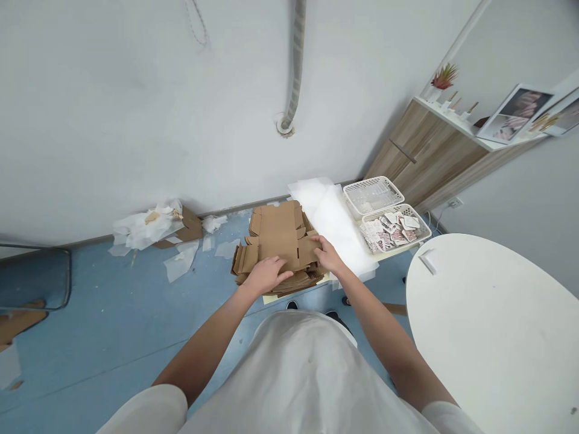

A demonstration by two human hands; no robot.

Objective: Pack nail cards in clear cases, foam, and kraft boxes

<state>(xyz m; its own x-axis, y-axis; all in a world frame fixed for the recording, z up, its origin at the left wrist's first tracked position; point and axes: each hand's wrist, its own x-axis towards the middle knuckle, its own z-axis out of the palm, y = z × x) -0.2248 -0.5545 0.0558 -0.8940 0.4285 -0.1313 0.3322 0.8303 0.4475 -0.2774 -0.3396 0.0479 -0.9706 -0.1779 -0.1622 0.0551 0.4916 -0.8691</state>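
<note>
A flattened cardboard box [278, 232] lies unfolded on top of a stack of similar brown boxes in front of me. My left hand [266, 275] rests on its near left part, fingers stretched out and the thumb pointing right. At the right side, my right hand [329, 255] has its fingers and thumb on the edge of a side flap [308, 251], which it appears to pinch. Beneath, the edges of the stacked boxes [296, 283] show unevenly at the near side.
White foam sheets [337, 223] lie right of the stack. Beyond them are a white basket with clear items [373, 194] and another basket with printed cards [395, 229]. A round white table [493, 313] stands at right. Scrap paper and a carton [192, 224] lie on the floor at left.
</note>
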